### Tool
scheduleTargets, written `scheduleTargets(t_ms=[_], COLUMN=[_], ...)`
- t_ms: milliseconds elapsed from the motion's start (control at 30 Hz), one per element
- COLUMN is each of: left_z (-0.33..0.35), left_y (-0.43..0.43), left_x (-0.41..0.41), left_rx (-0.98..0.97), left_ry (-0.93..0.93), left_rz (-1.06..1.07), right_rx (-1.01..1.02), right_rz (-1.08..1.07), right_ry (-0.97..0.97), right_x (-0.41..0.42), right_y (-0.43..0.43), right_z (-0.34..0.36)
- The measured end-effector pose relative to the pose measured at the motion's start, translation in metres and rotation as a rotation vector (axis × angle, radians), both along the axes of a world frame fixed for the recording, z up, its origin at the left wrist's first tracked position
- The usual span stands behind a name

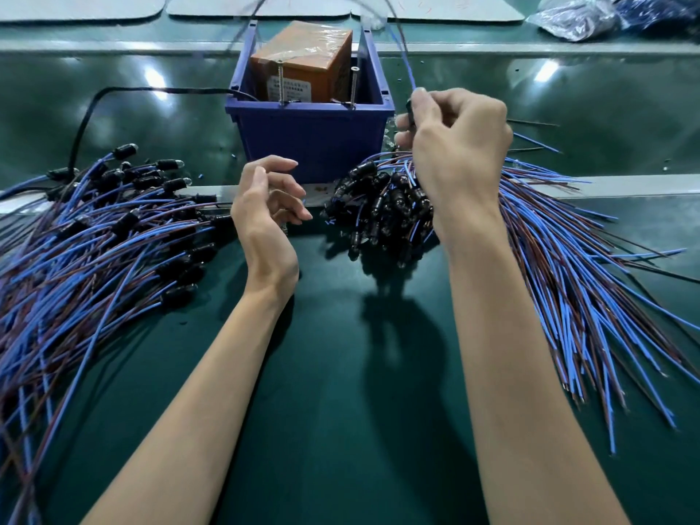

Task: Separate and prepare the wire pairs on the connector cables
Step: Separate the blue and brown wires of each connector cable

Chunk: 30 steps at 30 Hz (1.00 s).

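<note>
Dark green bench top (pixel 341 392) fills most of the frame, with a pale metal strip (pixel 613 183) crossing it behind the hands. At upper centre stands a blue bin (pixel 314 138), and an orange box (pixel 303 58) wrapped in clear film sits inside it. A black cord (pixel 85 123) curves from the bin's left side down toward the left edge. Grey sheets (pixel 75 5) lie along the top edge, and a crumpled plastic bag (pixel 583 20) sits in the upper right corner. Two loads of blue and brown wired connectors lie on the bench: the left heap (pixel 94 240) spreads over the left side of the frame, and the right heap (pixel 568 267) fans out from centre toward the lower right, its black plugs bunched just below the bin. The right hand (pixel 458 142) is raised over the right heap, right of the bin, with its fingers curled tight round one cable (pixel 407 66); the black plug end sits at the fingertips and the blue wire runs up, blurred, toward the top of the frame. The left hand (pixel 265 217) hovers at centre between the heaps, in front of the bin, palm turned inward, fingers loosely bent and holding nothing.
</note>
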<state>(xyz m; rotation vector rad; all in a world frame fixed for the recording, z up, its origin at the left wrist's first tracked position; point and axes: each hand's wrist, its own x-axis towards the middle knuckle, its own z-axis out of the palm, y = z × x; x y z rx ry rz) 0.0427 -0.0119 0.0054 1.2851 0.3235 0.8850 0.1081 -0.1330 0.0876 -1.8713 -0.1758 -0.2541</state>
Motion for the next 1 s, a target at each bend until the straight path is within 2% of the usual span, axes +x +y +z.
scheduleTargets(t_ms=[200, 433, 600, 833, 933, 1000], left_z=[0.0, -0.001, -0.001, -0.002, -0.002, -0.002], left_y=[0.0, 0.0, 0.0, 0.001, 0.0, 0.0], left_x=[0.0, 0.0, 0.0, 0.001, 0.001, 0.001], left_rx=[-0.004, -0.006, -0.004, 0.01, 0.016, 0.011], left_ry=[0.004, 0.007, 0.018, 0.027, 0.029, 0.031], left_rz=[-0.004, -0.009, -0.006, -0.009, -0.006, -0.003], right_rx=[0.605, 0.929, 1.256, 1.472, 1.452, 1.361], right_rz=[0.094, 0.187, 0.258, 0.353, 0.494, 0.628], right_ry=[0.304, 0.547, 0.757, 0.902, 1.013, 1.068], right_x=[0.004, 0.004, 0.006, -0.001, -0.007, -0.01], right_y=[-0.003, -0.001, -0.008, -0.013, -0.011, -0.007], right_z=[0.003, 0.006, 0.008, 0.02, 0.025, 0.024])
